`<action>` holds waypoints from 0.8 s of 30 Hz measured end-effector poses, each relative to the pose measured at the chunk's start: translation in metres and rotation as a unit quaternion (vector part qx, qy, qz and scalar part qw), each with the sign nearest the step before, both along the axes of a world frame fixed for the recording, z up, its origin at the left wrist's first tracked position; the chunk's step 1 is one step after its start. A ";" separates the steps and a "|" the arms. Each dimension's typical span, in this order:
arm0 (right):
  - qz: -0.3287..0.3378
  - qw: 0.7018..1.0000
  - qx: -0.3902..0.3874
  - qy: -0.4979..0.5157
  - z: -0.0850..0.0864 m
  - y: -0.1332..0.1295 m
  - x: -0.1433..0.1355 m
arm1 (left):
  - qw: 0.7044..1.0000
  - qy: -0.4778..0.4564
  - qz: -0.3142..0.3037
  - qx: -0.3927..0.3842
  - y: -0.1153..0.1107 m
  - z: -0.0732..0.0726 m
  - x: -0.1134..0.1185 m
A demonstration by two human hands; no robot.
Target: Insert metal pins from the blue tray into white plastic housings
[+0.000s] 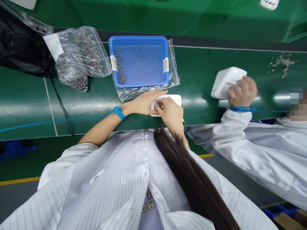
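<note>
Both hands close in at the counter (196, 64), near its front edge, working over one small white casing (177, 100). Casing lies on the counter, just nearer the body than a blue tray (146, 65).

Left hand (145, 103) laid across the casing's left part, fingers stretched along its far side, thumb on the near side — cannot tell how firmly it grips. Blue band (119, 112) at that wrist. Right hand (173, 111) over the casing's right part, fingers curled and closed on a yellowish piece (163, 107), mostly hidden; its full shape cannot be made out. The two hands nearly meet at the thumb and fingertips.

Tray: small metal parts (121, 72) heaped along its left side; a clear bag (127, 93) lies flat beneath. Left of it, clear bags (91, 52) filled with more metal parts, a white label on one. Black apparatus (24, 44) farther left.

To the right, a co-worker's hand (243, 91) — blue band, white sleeve — rests on another white casing (225, 83). Beyond it, small loose pieces (284, 62) scattered on the counter.
</note>
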State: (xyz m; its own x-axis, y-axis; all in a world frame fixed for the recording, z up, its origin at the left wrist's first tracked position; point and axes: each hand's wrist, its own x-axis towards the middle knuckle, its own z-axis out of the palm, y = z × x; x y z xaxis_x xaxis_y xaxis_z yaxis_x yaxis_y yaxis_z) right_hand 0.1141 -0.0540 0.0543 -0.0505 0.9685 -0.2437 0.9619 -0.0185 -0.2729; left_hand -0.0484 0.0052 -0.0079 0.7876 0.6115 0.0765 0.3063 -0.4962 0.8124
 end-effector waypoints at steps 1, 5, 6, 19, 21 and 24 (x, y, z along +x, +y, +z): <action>-0.001 1.000 -0.002 -0.006 -0.001 0.002 -0.003 | 1.000 -0.004 -0.004 -0.004 0.001 0.000 0.000; 0.007 1.000 0.019 -0.022 -0.009 0.001 -0.007 | 1.000 0.000 -0.005 -0.010 0.003 -0.001 -0.001; 0.007 0.999 0.028 -0.024 -0.012 -0.001 -0.007 | 1.000 0.005 -0.004 -0.010 0.003 -0.001 0.000; 0.040 0.999 0.007 -0.031 0.002 -0.005 0.002 | 1.000 0.016 -0.004 0.004 -0.004 0.000 0.001; 0.047 0.999 0.016 -0.007 0.017 -0.007 0.010 | 1.000 0.021 -0.003 0.011 -0.005 -0.001 -0.001; -0.019 0.987 0.116 0.114 0.036 -0.011 0.014 | 0.999 0.033 0.021 0.032 -0.007 -0.004 0.000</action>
